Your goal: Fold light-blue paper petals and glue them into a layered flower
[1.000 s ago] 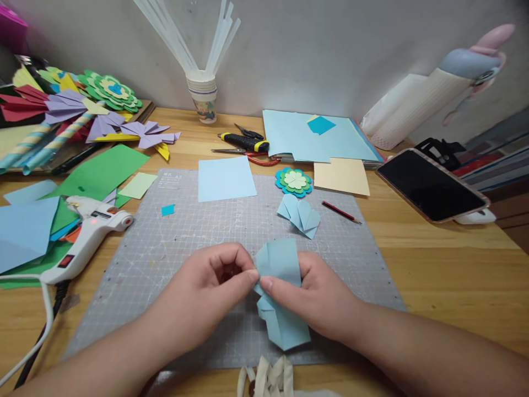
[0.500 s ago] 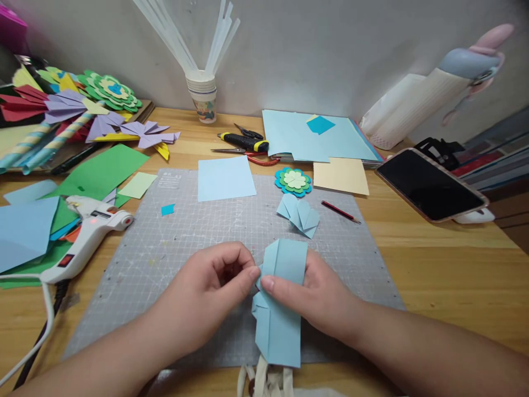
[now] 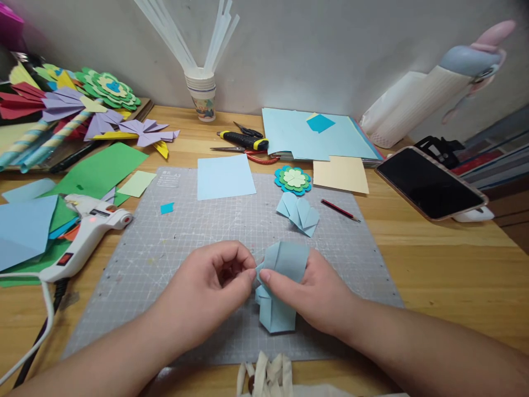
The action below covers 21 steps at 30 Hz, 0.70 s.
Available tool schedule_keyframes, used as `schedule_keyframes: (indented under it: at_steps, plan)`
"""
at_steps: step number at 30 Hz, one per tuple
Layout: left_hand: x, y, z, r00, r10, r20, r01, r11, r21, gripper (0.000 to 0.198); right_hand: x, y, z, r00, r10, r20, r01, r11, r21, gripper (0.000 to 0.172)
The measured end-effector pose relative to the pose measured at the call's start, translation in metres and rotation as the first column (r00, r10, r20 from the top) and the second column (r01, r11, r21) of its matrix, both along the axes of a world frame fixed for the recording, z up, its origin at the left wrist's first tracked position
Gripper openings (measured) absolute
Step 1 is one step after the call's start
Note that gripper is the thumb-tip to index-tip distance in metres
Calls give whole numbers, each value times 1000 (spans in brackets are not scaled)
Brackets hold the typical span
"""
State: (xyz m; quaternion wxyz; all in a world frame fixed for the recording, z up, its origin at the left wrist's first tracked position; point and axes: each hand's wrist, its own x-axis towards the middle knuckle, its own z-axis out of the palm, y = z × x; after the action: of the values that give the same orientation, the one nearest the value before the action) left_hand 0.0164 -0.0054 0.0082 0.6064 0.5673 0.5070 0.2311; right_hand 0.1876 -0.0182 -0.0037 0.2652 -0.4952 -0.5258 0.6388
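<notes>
A folded light blue paper piece (image 3: 280, 286) is held over the grey cutting mat (image 3: 173, 248), near its front edge. My left hand (image 3: 206, 292) pinches the paper's left edge with thumb and forefinger. My right hand (image 3: 314, 292) grips it from the right, thumb on top and fingers behind. The paper's upper part curls over my right fingers and its lower part hangs toward the mat. A second folded blue piece (image 3: 298, 213) lies on the mat beyond my hands.
A white glue gun (image 3: 82, 234) with its cord lies at the mat's left. A blue square sheet (image 3: 225, 176), a paper flower (image 3: 293, 180), a red pencil (image 3: 341, 211), scissors and a cutter (image 3: 243, 140) lie behind. A phone (image 3: 430, 184) leans at right. Coloured papers crowd the left.
The blue paper's hanging lower part has been drawn up and shortened, and its upper part now curls over my right fingers. Both hands stay in about the same place.
</notes>
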Motion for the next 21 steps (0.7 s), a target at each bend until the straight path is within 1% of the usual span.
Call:
schedule_keyframes:
  at_steps: [2,4,7,8,9,10,12,14,16,18,21]
  plan:
    - [1,0,-1,999,5,-47,-3,1000,29,12,0,-2,-2,999,23,41,-26,998,63,22]
    - [1,-1,-1,996,1,-89,4,998,62,11,1,-3,-3,993,49,111,-70,979,190,22]
    - [3,-3,-3,992,-4,-129,20,992,127,11,1,-5,-3,970,52,236,-143,910,389,26]
    - [3,-4,-3,991,-2,-137,23,988,154,12,1,-5,-3,965,47,258,-157,892,424,27]
    - [3,-4,-3,990,-1,-142,27,983,179,12,1,-5,-3,964,46,261,-159,887,434,28]
    - [3,-4,-2,990,3,-141,25,980,197,12,1,-5,-2,970,41,239,-140,898,416,27]
    - [2,-3,-1,994,29,-106,-9,982,187,10,0,-3,-2,990,14,140,-56,952,300,24]
    - [1,0,-1,997,68,-31,-65,993,98,11,-1,-1,-1,998,-52,23,49,990,133,21]
    - [-1,2,0,992,110,65,-108,993,-42,18,-1,1,1,993,-107,-50,109,994,26,19]
    - [-4,4,-1,979,133,151,-108,980,-166,22,-1,3,2,989,-119,-83,119,993,-3,17]
    - [-7,5,-4,962,138,234,-72,960,-269,24,0,4,3,989,-105,-106,104,994,-17,16]
